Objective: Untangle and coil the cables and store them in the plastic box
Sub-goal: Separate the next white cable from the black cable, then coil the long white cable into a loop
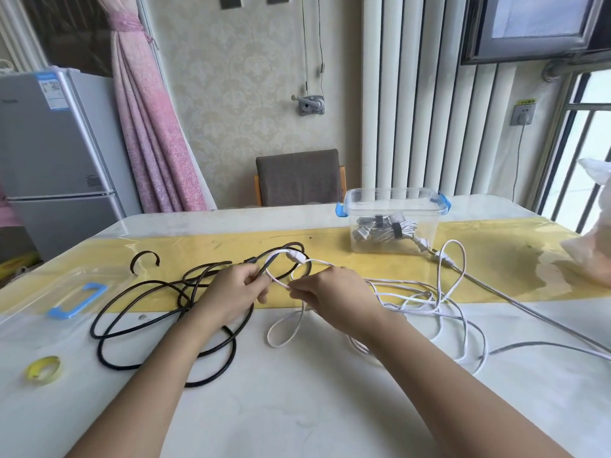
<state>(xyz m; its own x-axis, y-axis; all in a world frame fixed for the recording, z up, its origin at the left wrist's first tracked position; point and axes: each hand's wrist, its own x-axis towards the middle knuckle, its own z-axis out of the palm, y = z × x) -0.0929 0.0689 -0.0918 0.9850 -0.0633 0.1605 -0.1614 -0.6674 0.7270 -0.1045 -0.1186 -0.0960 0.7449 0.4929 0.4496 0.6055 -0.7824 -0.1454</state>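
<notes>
Two cables lie tangled on the tabletop point(297, 411) in front of me. My left grip point(236, 292) is closed on the black cable point(119, 366) near its plug, fingers curled round it. My right grip point(330, 292) pinches the white cable point(279, 345), whose loop crosses the black one between my hands. Black coils sprawl to the left and white ones trail to the right. Behind the hands, the plastic box point(363, 246) stands open, holding bundled cables point(386, 229). Its lid point(77, 299) and a yellow tape roll point(43, 371) lie far left.
</notes>
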